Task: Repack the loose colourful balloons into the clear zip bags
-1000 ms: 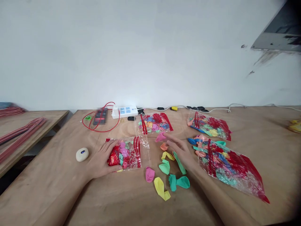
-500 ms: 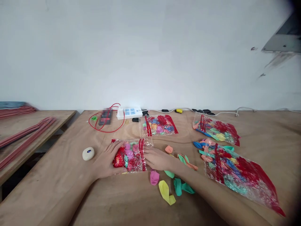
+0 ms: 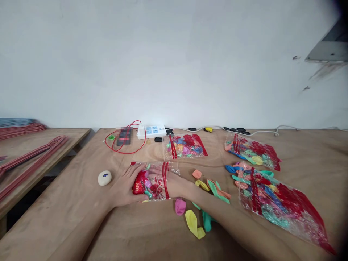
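My left hand [image 3: 124,187] presses on a clear zip bag of balloons [image 3: 154,180] from its left side, its fingers over a red balloon mass. My right hand [image 3: 172,184] is at the bag's right end by the red seal strip, and its fingers show dimly through the plastic, apparently inside. Loose balloons lie just beyond it: a pink one [image 3: 180,207], a yellow one [image 3: 192,224], a teal one [image 3: 207,221] partly under my right forearm, an orange one [image 3: 197,174] and green strips [image 3: 217,191].
More clear bags of balloons lie at the back [image 3: 185,146], back right [image 3: 252,152] and right [image 3: 280,203]. A white oval bar [image 3: 104,178] sits left of my hand. A power strip [image 3: 150,132], red cable [image 3: 125,152] and blurred object [image 3: 124,136] are behind.
My right hand has moved left from above the loose balloons to the bag, its fingers now at or inside the right end. My left hand stays on the bag. The view has drifted slightly.
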Demonstrator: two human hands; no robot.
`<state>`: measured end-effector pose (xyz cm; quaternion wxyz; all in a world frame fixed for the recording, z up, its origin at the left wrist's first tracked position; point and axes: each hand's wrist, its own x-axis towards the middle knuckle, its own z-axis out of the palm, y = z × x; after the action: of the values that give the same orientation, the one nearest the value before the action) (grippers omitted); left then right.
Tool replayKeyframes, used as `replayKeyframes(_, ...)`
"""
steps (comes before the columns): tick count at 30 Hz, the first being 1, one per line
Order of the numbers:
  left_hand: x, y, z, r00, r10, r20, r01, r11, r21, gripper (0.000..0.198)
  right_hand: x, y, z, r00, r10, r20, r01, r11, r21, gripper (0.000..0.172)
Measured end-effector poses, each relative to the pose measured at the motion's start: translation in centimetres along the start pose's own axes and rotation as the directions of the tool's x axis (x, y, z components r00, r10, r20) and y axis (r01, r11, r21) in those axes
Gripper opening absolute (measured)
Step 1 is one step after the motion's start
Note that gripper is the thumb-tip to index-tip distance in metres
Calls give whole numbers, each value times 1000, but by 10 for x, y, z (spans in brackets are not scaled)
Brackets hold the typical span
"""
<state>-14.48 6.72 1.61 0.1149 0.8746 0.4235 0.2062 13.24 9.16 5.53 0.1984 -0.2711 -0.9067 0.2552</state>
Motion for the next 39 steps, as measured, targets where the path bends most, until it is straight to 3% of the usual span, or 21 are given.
replayKeyframes(3, 0, 0, 1, 1000, 7, -23, -7, 1000, 0, 113, -17, 6, -11, 981, -153, 116, 162, 984, -75, 50)
replayKeyframes(5, 1, 0, 1, 999, 5, -31, -5, 1000, -5, 111, -34, 11, -21, 983, -148, 104, 159, 982, -106, 47)
replayKeyframes(9, 1, 1, 0, 1000, -4, -20, 3, 1000, -11, 111, -75, 23, -51, 995, 41, -87, -48, 996, -81, 49)
replayKeyframes(12, 0, 1, -1, 1000, -2, -7, 2, 1000, -1, 111, -106, 36, -75, 961, 194, -197, -205, 978, -39, 32)
replayKeyframes(14, 0, 0, 0, 1000, 2, -2, -2, 1000, 6, 110, -125, 45, -89, 930, 301, -213, -315, 948, -38, 25)
replayKeyframes(20, 0, -1, 1, 1000, 5, 11, -5, 1000, 13, 111, -169, 66, -109, 829, 535, -165, -547, 836, -41, 31)
replayKeyframes(24, 0, -3, 2, 1000, 6, 13, -6, 999, 34, 111, -175, 68, -109, 818, 571, -71, -574, 818, -35, 30)
replayKeyframes(27, -1, -5, 2, 1000, 3, 12, -4, 999, 47, 110, -171, 63, -110, 828, 554, -83, -556, 831, 1, 31)
replayKeyframes(33, -2, -7, 2, 1000, 10, 5, -10, 998, 54, 110, -164, 50, -116, 766, 611, -199, -582, 791, 187, 43)
replayKeyframes(39, -1, -6, 1, 999, 9, 32, -11, 999, 40, 113, -163, 57, -114, 671, 598, -437, -513, 801, 308, 46)
